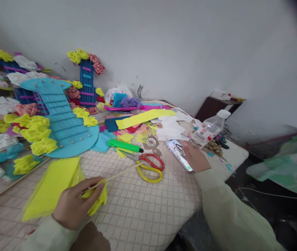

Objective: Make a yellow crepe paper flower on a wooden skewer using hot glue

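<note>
Between the thumb and fingers of my left hand (79,202) is a thin wooden stick (123,172), slanting up to the right. Crumpled yellow paper (100,200) sits under the same fingers; whether they grip it too I cannot tell. Flat yellow sheets (51,184) lie just left of that hand. My right hand (196,157) is closed around a smartphone (180,155) with a lit screen, at the table's right side. Scissors (150,167) with one red and one yellow handle lie between the hands, beside a green utility knife (124,145).
A light-blue harp-like board (66,122) with strings and yellow paper flowers (42,136) stands at left. Behind it leans a dark-blue one (87,83). A plastic bottle (208,130), peanuts (214,148) and paper scraps (169,127) are at the right and back.
</note>
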Available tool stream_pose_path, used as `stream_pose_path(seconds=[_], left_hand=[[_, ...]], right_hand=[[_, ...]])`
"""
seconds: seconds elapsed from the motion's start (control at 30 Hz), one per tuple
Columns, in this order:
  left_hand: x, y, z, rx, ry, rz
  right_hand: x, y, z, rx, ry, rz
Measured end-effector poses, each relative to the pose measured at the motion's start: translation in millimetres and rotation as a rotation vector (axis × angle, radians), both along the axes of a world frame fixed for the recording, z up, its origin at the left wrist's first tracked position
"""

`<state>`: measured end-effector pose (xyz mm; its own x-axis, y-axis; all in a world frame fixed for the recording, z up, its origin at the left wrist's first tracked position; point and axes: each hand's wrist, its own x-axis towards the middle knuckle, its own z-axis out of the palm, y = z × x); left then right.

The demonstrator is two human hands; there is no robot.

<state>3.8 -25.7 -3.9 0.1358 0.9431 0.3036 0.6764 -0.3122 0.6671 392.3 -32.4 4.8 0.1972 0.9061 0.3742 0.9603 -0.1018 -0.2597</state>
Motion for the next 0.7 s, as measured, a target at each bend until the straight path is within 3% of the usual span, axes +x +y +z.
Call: stream_pose_path(seconds=[0.17,0.7], left_hand=[[-0.7,0.2,-0.8,-0.01,0.008,-0.01],[1.0,-1.3,3.1,-0.031,-0.057,0.008]], right_hand=[[5.0,-2.6,3.6,-0.016,0.023,-0.03],[-6.3,7.7,2.1,-0.07,0.062,0.097]])
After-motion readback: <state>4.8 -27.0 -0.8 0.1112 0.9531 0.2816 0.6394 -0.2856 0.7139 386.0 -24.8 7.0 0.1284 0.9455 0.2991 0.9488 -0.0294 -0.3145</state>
